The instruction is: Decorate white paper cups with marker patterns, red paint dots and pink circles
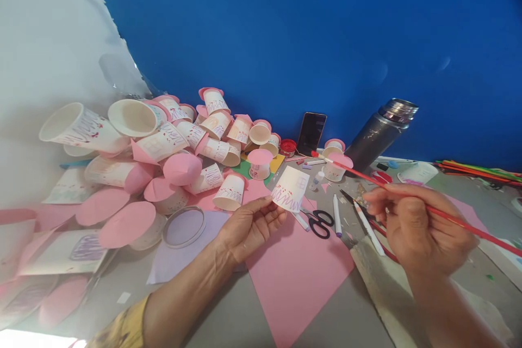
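My left hand (256, 225) is closed around the lower edge of a white paper cup (290, 187), held upside down over the table. Purple zigzag lines, red dots and a small window-like drawing mark the cup's side. A long red paintbrush (367, 176) lies in my right hand (420, 225), gripped between thumb and fingers. Its red-tipped bristles point left, above and to the right of the cup, apart from it. Below the cup lies a sheet of pink paper (297, 277), with black-handled scissors (321, 224) and a white marker (337, 215) beside it.
Many decorated paper cups with pink paper tops (182, 168) are heaped on the left. A phone (312, 133) leans on the blue wall beside a red lid (287, 147). A dark metal flask (379, 133) stands behind my right hand. A tape ring (184, 227) rests on lilac paper.
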Demonstrator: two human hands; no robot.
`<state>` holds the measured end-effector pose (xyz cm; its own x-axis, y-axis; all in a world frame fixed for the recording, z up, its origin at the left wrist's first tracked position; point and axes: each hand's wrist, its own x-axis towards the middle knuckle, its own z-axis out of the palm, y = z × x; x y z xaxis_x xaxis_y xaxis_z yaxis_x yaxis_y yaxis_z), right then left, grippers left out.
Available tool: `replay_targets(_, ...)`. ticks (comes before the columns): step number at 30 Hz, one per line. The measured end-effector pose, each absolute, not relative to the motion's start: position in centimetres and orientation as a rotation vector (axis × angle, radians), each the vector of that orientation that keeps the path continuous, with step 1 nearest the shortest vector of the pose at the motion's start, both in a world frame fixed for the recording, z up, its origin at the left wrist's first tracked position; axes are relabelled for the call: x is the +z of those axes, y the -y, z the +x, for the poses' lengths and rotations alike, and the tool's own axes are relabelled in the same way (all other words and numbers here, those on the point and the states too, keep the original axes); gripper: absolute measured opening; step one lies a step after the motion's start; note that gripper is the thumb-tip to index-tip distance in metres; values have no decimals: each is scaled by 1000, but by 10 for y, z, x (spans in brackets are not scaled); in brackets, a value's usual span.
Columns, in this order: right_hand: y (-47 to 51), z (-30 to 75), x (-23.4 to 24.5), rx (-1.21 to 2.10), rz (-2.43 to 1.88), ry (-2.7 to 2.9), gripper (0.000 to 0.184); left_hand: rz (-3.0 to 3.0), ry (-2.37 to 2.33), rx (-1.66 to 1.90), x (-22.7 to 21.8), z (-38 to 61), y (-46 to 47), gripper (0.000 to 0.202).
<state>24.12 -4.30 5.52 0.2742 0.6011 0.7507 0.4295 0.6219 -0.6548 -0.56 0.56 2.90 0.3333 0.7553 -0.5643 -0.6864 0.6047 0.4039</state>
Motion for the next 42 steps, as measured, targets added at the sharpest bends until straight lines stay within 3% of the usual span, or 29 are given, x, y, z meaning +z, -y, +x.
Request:
replay_targets(4, 36, 241, 50, 147, -1152, 1481, 20, 181, -735, 850, 30, -5, 0, 22)
replay_targets(9, 29, 241, 45, 500, -1191, 1666, 42, 302, -654, 732, 23, -4, 5, 13)
replay_targets(15, 27, 244, 37, 704, -1217, 1648, 39, 356, -608, 698, 15, -4, 7, 3)
replay_targets(21, 25, 241, 32, 686, -1223, 1492, 45, 607, -574, 703, 18, 0, 16, 48)
replay_targets(23, 25, 238, 31, 694, -1237, 1477, 44, 651, -602, 701, 17, 3, 20, 53)
replay_targets(27, 28, 234, 34, 651, -1195, 1444, 39, 561, -656, 727, 14, 5, 22, 40)
replay_targets(31, 35, 235, 42, 486, -1070, 1265, 20, 347, -713, 867, 17, 3, 13, 10)
replay_targets(36, 47, 238, 52, 449, -807, 1378, 23, 194, -828, 989, 23, 2, 5, 24)
replay_targets(42, 56, 237, 47, 432, -963, 1512, 18, 157, -830, 1038, 23, 1, 2, 20)
